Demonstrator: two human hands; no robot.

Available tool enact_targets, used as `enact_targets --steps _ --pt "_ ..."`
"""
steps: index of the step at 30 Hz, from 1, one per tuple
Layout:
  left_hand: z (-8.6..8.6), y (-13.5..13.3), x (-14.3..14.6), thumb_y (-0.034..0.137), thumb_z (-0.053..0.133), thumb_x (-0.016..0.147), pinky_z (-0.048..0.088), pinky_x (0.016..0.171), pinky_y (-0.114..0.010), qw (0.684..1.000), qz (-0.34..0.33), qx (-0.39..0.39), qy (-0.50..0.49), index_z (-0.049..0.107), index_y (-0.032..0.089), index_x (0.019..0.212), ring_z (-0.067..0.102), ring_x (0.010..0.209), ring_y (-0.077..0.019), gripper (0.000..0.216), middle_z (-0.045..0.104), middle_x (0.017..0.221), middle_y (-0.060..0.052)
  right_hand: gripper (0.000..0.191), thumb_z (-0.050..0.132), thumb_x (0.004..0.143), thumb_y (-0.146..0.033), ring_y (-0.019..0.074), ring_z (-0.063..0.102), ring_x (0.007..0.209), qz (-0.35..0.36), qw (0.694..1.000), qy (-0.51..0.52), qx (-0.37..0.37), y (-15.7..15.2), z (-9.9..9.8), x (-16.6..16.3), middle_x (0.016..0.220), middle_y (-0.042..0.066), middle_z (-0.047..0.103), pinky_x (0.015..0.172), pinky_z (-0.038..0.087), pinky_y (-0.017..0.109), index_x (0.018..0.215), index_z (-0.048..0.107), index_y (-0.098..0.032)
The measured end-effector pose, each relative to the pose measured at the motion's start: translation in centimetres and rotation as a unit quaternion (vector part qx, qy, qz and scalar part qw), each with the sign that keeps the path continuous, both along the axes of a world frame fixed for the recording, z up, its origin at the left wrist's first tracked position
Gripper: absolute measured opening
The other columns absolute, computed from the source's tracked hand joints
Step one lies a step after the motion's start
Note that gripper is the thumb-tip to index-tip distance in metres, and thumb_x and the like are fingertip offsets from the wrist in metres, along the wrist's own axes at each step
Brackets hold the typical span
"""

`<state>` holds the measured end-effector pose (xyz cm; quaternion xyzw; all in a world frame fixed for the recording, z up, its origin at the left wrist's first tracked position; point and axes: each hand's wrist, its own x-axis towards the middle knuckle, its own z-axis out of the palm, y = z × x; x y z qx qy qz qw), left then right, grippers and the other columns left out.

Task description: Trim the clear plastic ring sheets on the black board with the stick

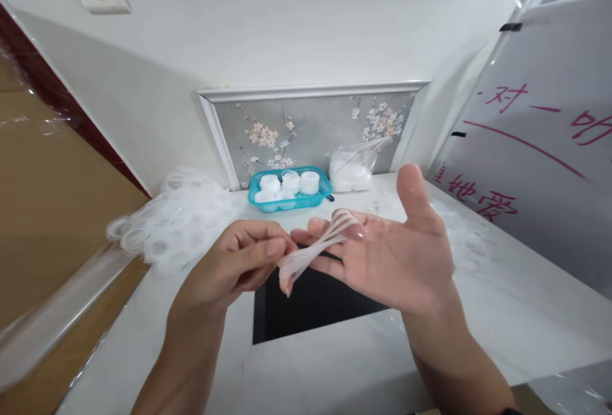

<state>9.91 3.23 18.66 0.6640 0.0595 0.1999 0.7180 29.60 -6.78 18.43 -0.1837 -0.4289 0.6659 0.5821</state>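
Observation:
A twisted bunch of thin translucent bands (318, 246) stretches between my two hands above the dark panel. My left hand (241, 259) pinches its near end between thumb and fingers. The far end loops at the fingers of my right hand (396, 255), which lies palm up with its thumb raised and fingers stretched out. Exactly which right fingers pass through the loop I cannot tell. Behind the hands, a blue plastic basket (257, 202) holds several white rolled bundles (310, 182).
A large heap of translucent rings (176, 227) lies on the white counter (205, 364) at left, with more rings (466, 240) at right. A clear bag of white material (352, 169) stands by the wall. A black panel (306, 313) lies mid-counter; a whiteboard (540, 141) stands right.

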Motion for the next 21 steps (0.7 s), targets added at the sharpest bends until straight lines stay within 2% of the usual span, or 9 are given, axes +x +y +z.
enact_targets --steps 4,8,12,17,21 --pt "-0.2 -0.5 0.3 0.033 0.061 0.094 0.012 0.031 -0.013 0.987 -0.003 -0.137 -0.078 0.069 0.016 0.098 0.015 0.028 0.0021 0.019 0.071 0.067 -0.001 0.067 0.032 0.089 -0.079 0.0295 0.059 0.123 -0.126 0.976 -0.14 0.108 0.2 -0.1 0.3 0.091 0.006 0.075 0.106 0.046 0.049 0.06 0.062 -0.027" --pt "0.0 -1.1 -0.1 0.028 0.056 0.095 0.01 0.029 -0.014 0.965 -0.019 -0.235 -0.112 0.067 0.018 0.108 0.014 0.027 0.0028 0.02 0.076 0.083 -0.002 0.065 0.034 0.094 -0.071 0.029 0.055 0.129 -0.191 0.941 -0.228 0.164 -0.1 -0.5 0.4 0.082 0.005 0.073 0.111 0.04 0.048 0.058 0.064 -0.027" --pt "0.2 -1.7 -0.4 0.026 0.052 0.093 0.008 0.026 -0.018 0.958 -0.015 -0.235 -0.162 0.061 0.014 0.128 0.015 0.027 0.0026 0.038 0.076 0.1 -0.008 0.059 0.038 0.097 -0.064 0.027 0.053 0.131 -0.216 0.925 -0.255 0.182 -0.5 -1.0 0.1 0.09 0.006 0.075 0.115 0.035 0.047 0.064 0.068 -0.025" --pt "0.4 -2.5 -0.4 0.021 0.052 0.087 0.009 0.024 -0.019 0.96 -0.01 -0.212 -0.182 0.049 0.016 0.141 0.015 0.026 0.0017 0.055 0.074 0.112 -0.01 0.034 0.064 0.091 -0.045 0.0256 0.055 0.13 -0.22 0.941 -0.213 0.145 -0.5 -1.3 -0.5 0.11 0.003 0.075 0.11 0.04 0.046 0.065 0.068 -0.025" --pt "0.5 -2.9 -0.5 0.018 0.053 0.083 0.012 0.026 -0.02 0.965 0.063 -0.184 -0.177 0.046 0.022 0.145 0.019 0.027 0.0018 0.063 0.073 0.118 -0.01 0.027 0.069 0.088 -0.04 0.0238 0.057 0.127 -0.202 0.959 -0.167 0.106 0.1 -1.6 -1.2 0.116 0.002 0.074 0.106 0.043 0.044 0.065 0.07 -0.026"
